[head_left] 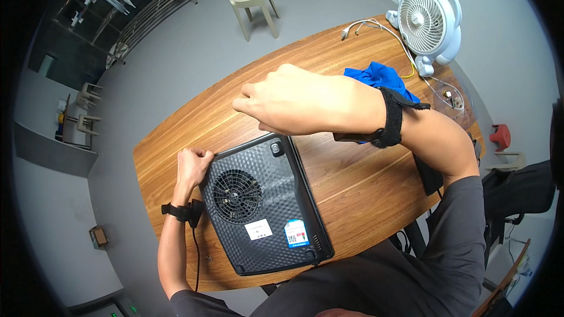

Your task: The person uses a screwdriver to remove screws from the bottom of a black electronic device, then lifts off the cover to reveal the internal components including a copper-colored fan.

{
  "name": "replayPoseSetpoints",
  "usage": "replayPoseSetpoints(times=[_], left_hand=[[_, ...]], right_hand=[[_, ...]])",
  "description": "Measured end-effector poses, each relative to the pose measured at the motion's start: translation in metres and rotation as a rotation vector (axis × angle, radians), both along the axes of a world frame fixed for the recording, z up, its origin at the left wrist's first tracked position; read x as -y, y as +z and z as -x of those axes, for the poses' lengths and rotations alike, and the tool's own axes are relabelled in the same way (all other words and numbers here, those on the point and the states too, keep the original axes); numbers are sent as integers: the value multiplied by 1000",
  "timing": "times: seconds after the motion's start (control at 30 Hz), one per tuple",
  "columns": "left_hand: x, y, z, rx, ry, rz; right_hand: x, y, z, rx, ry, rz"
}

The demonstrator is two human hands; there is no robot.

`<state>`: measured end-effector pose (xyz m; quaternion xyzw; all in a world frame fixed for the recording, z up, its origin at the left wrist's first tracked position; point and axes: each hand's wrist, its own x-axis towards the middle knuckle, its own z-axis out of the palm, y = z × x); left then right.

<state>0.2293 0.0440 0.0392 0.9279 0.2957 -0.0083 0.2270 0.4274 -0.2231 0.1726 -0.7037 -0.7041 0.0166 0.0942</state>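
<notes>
A black rectangular plastic appliance (271, 191) lay at lower centre on the brown wood-grain desk (352, 182), its round fan grille (237, 196) facing up. The left hand (192, 167) curled at its upper-left corner; whether it pinched the edge, I could not tell. The right hand (288, 100) hovered near centre, fingers folded, grip hidden. The appliance seemed stiff, fairly heavy, perhaps slippery; opposite edges likely offered firm hold.
</notes>
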Motion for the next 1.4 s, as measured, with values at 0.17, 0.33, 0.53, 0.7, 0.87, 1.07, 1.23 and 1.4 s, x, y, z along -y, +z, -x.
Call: replayPoseSetpoints(times=[0.17, 0.33, 0.53, 0.7, 0.87, 1.07, 1.23, 1.4], left_hand=[[0, 1, -1, 12, -2, 7], [-1, 0, 0, 4, 0, -5], [-2, -2, -1, 15, -14, -24], [-1, 0, -1, 6, -7, -25], [0, 3, -1, -7, 0, -10], [-1, 3, -2, 18, 9, -2], [-3, 2, 1, 30, 0, -14], [-3, 4, 2, 91, -33, -33]], right_hand=[[2, -2, -5, -57, 47, -47], [-6, -5, -5, -39, -28, 9], [-6, -7, -8, -119, 98, -81], [-2, 0, -4, -89, 9, -27], [-5, 5, -9, -202, -73, 54], [2, 8, -18, -285, -131, -55], [9, 4, -31, -352, -156, -144], [23, 5, -39, -505, -202, -141]])
